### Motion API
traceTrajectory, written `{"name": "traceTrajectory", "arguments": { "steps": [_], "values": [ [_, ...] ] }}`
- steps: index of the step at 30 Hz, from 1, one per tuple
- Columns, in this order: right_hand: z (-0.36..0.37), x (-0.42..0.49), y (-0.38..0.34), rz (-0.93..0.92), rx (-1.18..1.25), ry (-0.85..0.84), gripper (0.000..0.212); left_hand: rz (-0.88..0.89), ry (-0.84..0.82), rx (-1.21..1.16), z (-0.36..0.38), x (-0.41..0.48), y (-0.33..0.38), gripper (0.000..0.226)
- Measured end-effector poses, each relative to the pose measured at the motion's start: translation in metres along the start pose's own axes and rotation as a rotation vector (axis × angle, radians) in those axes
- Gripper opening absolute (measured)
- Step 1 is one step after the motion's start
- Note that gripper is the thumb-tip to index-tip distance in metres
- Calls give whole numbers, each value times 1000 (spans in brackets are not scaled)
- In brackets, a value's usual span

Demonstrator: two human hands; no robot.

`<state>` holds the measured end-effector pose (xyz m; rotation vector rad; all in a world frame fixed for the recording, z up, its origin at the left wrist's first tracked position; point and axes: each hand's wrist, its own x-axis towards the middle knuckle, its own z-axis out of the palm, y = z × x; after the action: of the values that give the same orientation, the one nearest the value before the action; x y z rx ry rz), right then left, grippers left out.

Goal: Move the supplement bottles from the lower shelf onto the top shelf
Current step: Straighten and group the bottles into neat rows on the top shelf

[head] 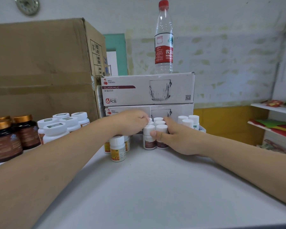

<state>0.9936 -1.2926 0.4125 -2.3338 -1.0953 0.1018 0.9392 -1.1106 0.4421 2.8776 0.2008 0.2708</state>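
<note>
On the white shelf top [155,187], far left, stand three dark bottles with gold lids [5,139], then five wide white jars [55,129]. Next come three orange-labelled bottles [117,148], partly hidden under the left hand [130,123].

That hand has its fingers curled over the caps on the left side of the cluster of small white-capped bottles [149,138]. I count about six caps there, though the back ones are partly covered. The cluster stands upright, long axes vertical, directly between the two hands, so neither is nearer.

The right hand [173,138] wraps the cluster's other side, thumb laid across the front pair and fingers out of sight behind. Squeezed from both sides, the group looks set to slide or settle as one. Further right, three more white-capped bottles [188,122] stand apart.
</note>
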Motion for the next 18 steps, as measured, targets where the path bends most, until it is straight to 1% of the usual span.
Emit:
{"name": "traceTrajectory", "arguments": {
  "steps": [2,6,9,11,13,15,16,17,18],
  "values": [
    [-1,-1,-1,1,-30,5,50,0,-2,1,0,-1,1,39],
    [-2,-2,-1,4,-11,-18,53,-8,-4,6,-1,-2,3,38],
    [-2,-4,-4,31,-22,1,47,-9,-12,34,-2,-4,5,38],
    [-4,-7,-9,37,14,20,47,-10,-17,68,-4,-5,7,37],
    [-8,-7,-13,2,73,41,52,-15,-19,107,-6,-5,11,34],
    [-13,-10,-20,-37,63,37,72,-23,-12,129,-8,-6,14,34],
    [-15,-14,-23,-58,34,25,78,-28,-5,136,-9,-6,16,35],
    [-17,-17,-27,-81,-5,14,77,-32,1,148,-11,-7,17,35],
    [-19,-22,-29,-108,-50,6,71,-35,4,164,-13,-8,20,35]
  ]
}}
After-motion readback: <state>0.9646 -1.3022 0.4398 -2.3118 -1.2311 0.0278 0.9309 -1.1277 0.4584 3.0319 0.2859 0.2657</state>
